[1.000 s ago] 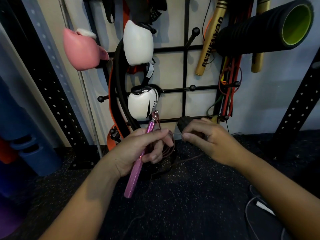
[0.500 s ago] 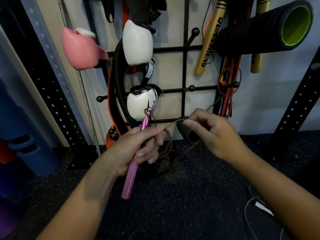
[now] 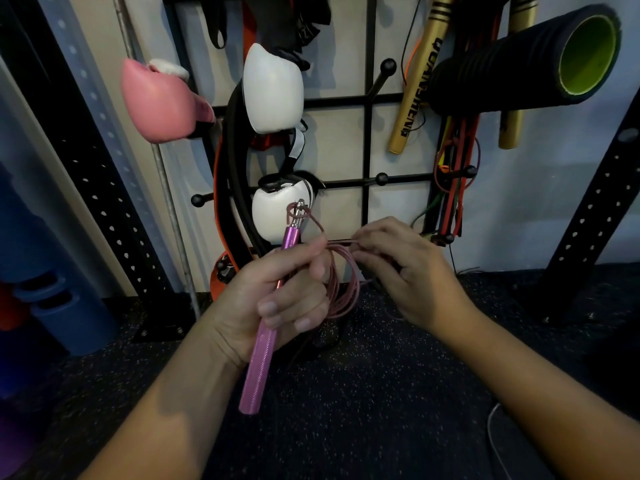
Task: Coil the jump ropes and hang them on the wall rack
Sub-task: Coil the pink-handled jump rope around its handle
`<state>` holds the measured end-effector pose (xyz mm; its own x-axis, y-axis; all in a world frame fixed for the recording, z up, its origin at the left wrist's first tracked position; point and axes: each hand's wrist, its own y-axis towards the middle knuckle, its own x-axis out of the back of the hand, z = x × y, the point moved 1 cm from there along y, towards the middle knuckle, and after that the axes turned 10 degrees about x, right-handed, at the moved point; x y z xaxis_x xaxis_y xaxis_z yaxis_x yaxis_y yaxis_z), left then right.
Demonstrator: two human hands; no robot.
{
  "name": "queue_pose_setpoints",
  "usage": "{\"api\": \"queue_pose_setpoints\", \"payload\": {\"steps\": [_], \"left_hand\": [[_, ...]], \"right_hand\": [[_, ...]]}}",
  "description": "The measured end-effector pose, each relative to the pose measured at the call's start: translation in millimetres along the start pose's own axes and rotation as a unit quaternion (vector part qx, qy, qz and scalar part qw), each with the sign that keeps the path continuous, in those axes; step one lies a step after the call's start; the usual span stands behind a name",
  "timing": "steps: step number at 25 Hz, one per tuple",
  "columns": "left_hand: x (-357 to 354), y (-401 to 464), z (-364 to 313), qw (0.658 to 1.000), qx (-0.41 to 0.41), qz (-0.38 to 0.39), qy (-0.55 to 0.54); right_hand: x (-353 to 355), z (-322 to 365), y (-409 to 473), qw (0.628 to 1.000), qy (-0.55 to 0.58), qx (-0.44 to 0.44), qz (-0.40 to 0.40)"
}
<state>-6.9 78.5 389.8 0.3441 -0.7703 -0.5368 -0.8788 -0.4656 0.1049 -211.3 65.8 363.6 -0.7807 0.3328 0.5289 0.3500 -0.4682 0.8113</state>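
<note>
My left hand (image 3: 277, 299) grips a pink jump rope handle (image 3: 260, 368) that points up and slightly right, its metal swivel tip in front of the lower white glove. Several loops of the thin pink rope cord (image 3: 341, 285) hang from that hand's thumb and fingers. My right hand (image 3: 408, 271) pinches a strand of the cord just right of the loops, fingertips close to my left thumb. The black wall rack (image 3: 369, 140) of bars and ball-tipped pegs stands straight ahead behind both hands.
On the rack hang a pink boxing glove (image 3: 159, 102), two white gloves (image 3: 273, 88), gold sticks (image 3: 415, 84), a black foam roller (image 3: 540, 64) and coloured bands (image 3: 453, 188). Perforated black uprights (image 3: 595, 202) flank it. Blue rollers (image 3: 65, 306) stand at left; a pale cord (image 3: 493, 431) lies on the rubber floor.
My left hand has risen with the handle. My right hand has swung back toward it, laying another loop of cord onto the coil.
</note>
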Motion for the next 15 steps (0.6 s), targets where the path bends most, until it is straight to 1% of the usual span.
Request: {"api": "queue_pose_setpoints", "payload": {"steps": [1, 3, 4, 5, 7, 8, 9, 10, 12, 14, 15], "left_hand": [[-1, 0, -1, 1.0, -0.004, 0.018, -0.017], [-2, 0, -5, 0.999, -0.008, 0.032, -0.033], [-3, -1, -7, 0.998, -0.012, 0.039, -0.039], [-4, -2, -8, 0.997, -0.019, 0.048, -0.049], [-9, -3, -11, 0.994, -0.049, 0.051, -0.077], [-11, -2, -12, 0.992, -0.078, 0.029, -0.096], [-14, -1, -12, 0.986, -0.115, -0.01, -0.119], [-17, 1, -13, 0.976, -0.159, -0.058, -0.141], [-18, 3, -16, 0.943, -0.245, -0.156, -0.162], [-15, 5, -19, 0.913, -0.293, -0.253, -0.129], [-11, 5, -19, 0.904, -0.29, -0.306, -0.074]], "right_hand": [[-3, 2, -1, 1.0, 0.023, -0.012, 0.003], [-8, 7, -4, 0.991, 0.114, -0.069, 0.014], [-9, 10, -5, 0.986, 0.141, -0.087, 0.016], [-10, 14, -6, 0.986, 0.139, -0.086, 0.016], [-14, 14, -10, 0.996, 0.07, -0.052, 0.031], [-16, 14, -11, 0.997, 0.034, -0.041, 0.049], [-20, 14, -12, 0.996, 0.008, -0.043, 0.074], [-23, 15, -12, 0.993, -0.005, -0.055, 0.107], [-29, 21, -13, 0.979, -0.015, -0.077, 0.188], [-34, 32, -13, 0.963, -0.047, -0.064, 0.259], [-35, 36, -13, 0.957, -0.06, -0.058, 0.277]]}}
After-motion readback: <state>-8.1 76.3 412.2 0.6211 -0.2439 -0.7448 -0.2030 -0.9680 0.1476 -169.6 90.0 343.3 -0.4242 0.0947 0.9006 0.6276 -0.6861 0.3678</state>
